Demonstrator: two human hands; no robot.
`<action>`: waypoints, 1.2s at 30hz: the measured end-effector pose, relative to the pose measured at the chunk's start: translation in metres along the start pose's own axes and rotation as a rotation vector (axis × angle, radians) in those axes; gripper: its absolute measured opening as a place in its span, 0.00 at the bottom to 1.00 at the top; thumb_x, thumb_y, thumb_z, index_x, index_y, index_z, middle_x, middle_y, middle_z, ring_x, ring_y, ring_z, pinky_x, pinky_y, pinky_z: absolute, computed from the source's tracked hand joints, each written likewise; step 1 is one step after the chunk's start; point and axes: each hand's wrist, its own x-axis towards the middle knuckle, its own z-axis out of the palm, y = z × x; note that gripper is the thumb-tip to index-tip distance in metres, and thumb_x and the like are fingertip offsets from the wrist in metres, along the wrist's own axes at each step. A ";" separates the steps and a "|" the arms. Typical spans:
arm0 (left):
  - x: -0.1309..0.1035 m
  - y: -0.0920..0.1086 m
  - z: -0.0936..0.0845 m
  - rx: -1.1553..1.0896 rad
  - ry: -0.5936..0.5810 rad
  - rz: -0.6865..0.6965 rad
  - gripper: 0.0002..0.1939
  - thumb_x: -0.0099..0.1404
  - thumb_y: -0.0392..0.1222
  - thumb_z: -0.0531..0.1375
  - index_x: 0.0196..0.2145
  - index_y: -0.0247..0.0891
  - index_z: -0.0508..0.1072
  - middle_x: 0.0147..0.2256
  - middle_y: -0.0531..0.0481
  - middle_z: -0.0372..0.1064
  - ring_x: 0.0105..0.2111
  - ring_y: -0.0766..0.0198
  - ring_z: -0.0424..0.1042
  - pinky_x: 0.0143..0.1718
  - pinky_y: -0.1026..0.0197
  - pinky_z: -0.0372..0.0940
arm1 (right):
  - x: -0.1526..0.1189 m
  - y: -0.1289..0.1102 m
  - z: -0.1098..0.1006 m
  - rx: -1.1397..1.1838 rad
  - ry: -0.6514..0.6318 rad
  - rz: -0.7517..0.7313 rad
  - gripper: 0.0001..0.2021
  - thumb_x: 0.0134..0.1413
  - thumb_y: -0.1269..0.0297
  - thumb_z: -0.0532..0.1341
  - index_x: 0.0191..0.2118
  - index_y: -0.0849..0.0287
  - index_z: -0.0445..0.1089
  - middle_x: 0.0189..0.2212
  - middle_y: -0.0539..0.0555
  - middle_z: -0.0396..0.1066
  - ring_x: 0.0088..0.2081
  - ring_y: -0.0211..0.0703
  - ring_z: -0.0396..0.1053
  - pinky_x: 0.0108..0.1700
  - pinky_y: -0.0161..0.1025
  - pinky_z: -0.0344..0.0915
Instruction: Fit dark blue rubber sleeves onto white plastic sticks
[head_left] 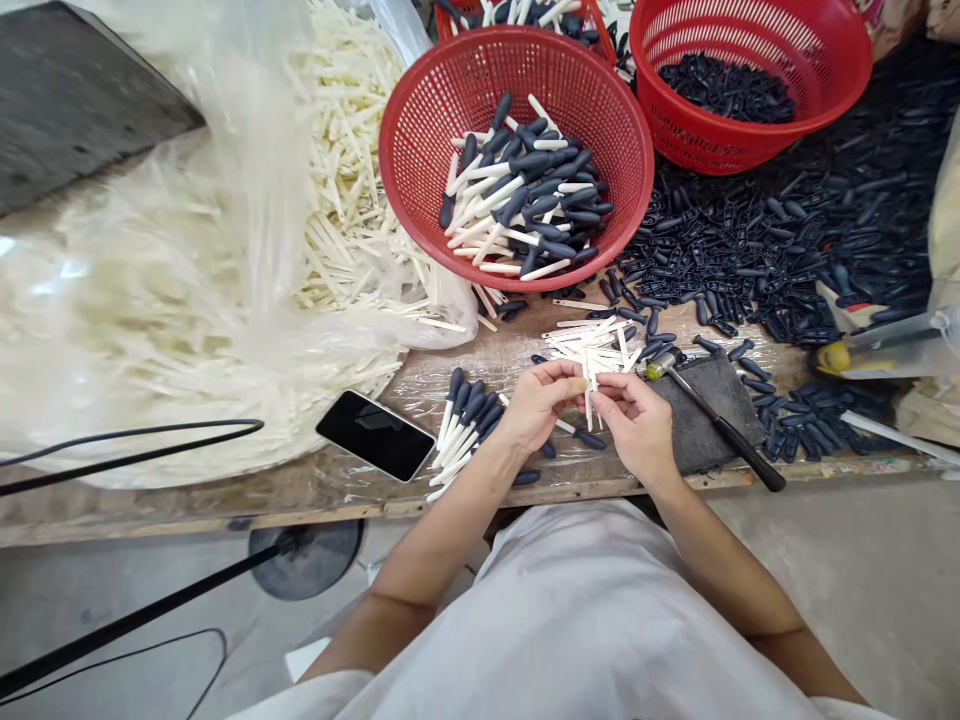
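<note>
My left hand and my right hand meet near the table's front edge, both closed at the fingertips. Between them are thin white plastic sticks, upright in view; each hand appears to pinch one. Just beyond my fingers lies a loose pile of the same white sticks. Left of my left hand, several white sticks with dark blue handles fitted lie side by side. A hammer with a black grip rests on a dark grey pad, right of my right hand.
A red basket holds sticks with handles; another red basket holds small dark parts. Loose dark handles cover the right side. White sticks in clear plastic heap at left. A phone lies by the table edge.
</note>
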 end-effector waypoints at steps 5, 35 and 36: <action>-0.002 -0.001 0.003 0.000 0.007 -0.006 0.11 0.45 0.37 0.71 0.26 0.32 0.75 0.23 0.52 0.71 0.22 0.71 0.68 0.26 0.66 0.66 | -0.001 -0.003 -0.001 0.025 -0.023 0.003 0.09 0.56 0.60 0.65 0.42 0.54 0.75 0.34 0.51 0.78 0.35 0.43 0.77 0.38 0.39 0.74; -0.024 0.008 -0.016 0.789 -0.093 0.573 0.14 0.68 0.49 0.59 0.34 0.39 0.81 0.25 0.48 0.70 0.27 0.62 0.67 0.33 0.60 0.62 | -0.007 -0.017 -0.046 -0.529 -0.088 -0.420 0.08 0.64 0.66 0.58 0.43 0.54 0.75 0.36 0.53 0.77 0.37 0.43 0.73 0.41 0.41 0.68; -0.024 0.008 -0.017 0.807 -0.097 0.564 0.14 0.69 0.48 0.58 0.34 0.39 0.80 0.25 0.48 0.70 0.27 0.62 0.67 0.33 0.60 0.61 | -0.007 -0.017 -0.050 -0.529 -0.071 -0.385 0.07 0.64 0.65 0.59 0.40 0.54 0.75 0.33 0.52 0.76 0.35 0.42 0.72 0.39 0.40 0.67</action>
